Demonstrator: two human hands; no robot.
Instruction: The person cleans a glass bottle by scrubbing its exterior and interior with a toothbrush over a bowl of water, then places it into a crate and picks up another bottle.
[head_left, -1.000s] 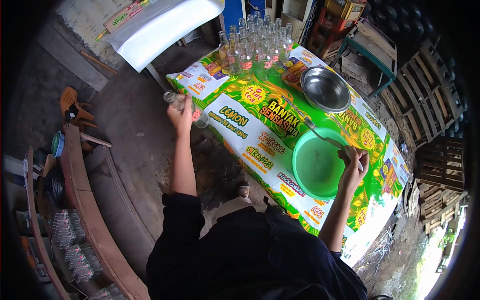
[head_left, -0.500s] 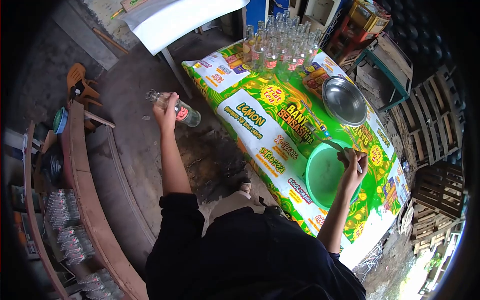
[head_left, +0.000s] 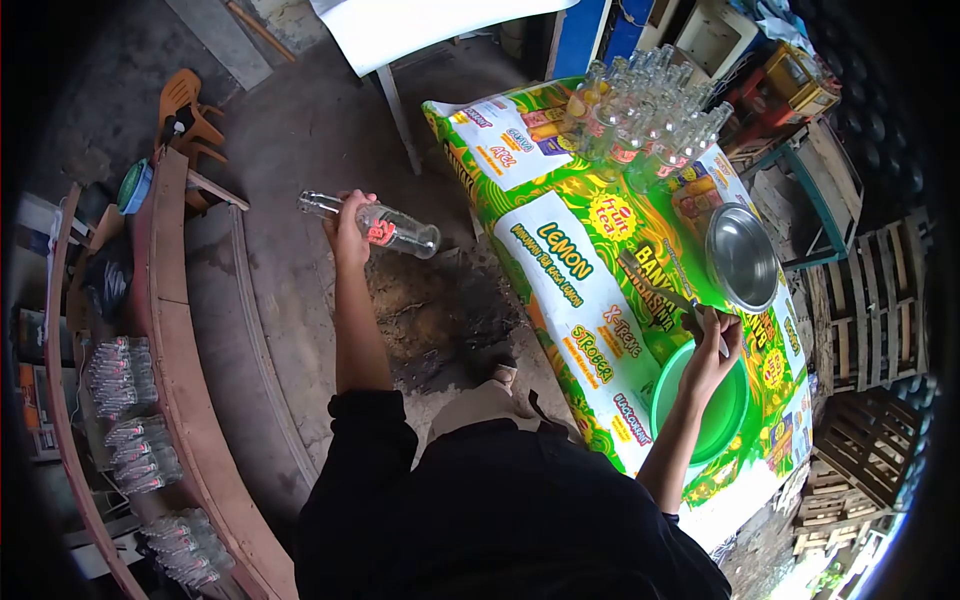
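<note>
Out over the floor, my left hand [head_left: 350,228] is wrapped round the neck end of a clear glass bottle [head_left: 405,234] with a red label. The bottle lies nearly level, its base pointing right. Above the rim of a green plastic basin [head_left: 655,400], my right hand [head_left: 712,345] grips a long thin tool [head_left: 672,296] with a dull, narrow front part and a pale handle end. Its exact kind is unclear. The tool points away over the printed tablecloth [head_left: 545,215], and the basin stands on that cloth below my wrist.
Several clear bottles [head_left: 640,120] stand grouped at the table's far end. A steel bowl [head_left: 742,258] sits near its right edge. Stacked bottles [head_left: 145,455] fill a wooden shelf [head_left: 185,330] on my left, with an orange chair [head_left: 182,110] beyond. Wooden pallets [head_left: 875,315] lean at right.
The view has swung left, so the table appears further right. The bottle has tipped closer to level, and my right hand with the tool has shifted towards the basin's far rim.
</note>
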